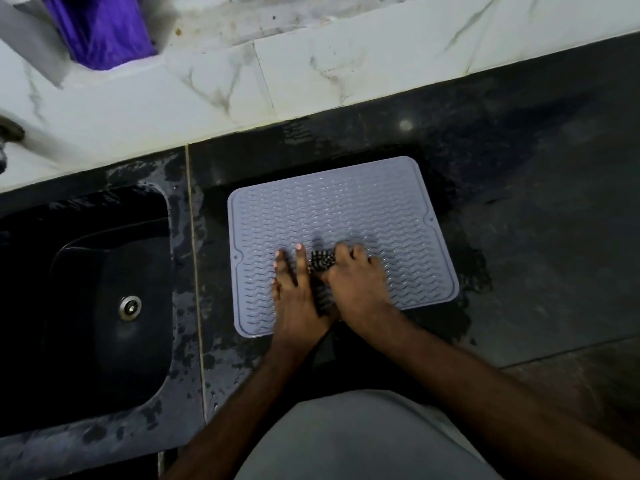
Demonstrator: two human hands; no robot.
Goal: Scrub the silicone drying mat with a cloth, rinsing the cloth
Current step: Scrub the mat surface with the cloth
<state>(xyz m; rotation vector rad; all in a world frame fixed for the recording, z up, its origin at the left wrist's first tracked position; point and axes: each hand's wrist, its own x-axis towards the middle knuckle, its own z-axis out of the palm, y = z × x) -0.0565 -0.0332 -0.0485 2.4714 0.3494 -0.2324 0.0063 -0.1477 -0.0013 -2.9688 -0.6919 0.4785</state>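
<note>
A grey silicone drying mat (339, 209) with wavy ridges lies flat on the wet black counter. My left hand (298, 292) presses on the mat's near part with straight, spread fingers. My right hand (356, 282) sits just beside it, fingers curled over a dark patterned cloth (320, 263) that shows between the two hands. Most of the cloth is hidden under my right hand.
A black sink (86, 306) with a metal drain (130, 307) lies left of the mat. A tap (10, 133) shows at the far left edge. White marble tiles (311, 71) back the counter, and a purple cloth (100, 29) hangs at the upper left. The counter (554, 237) is wet around the mat.
</note>
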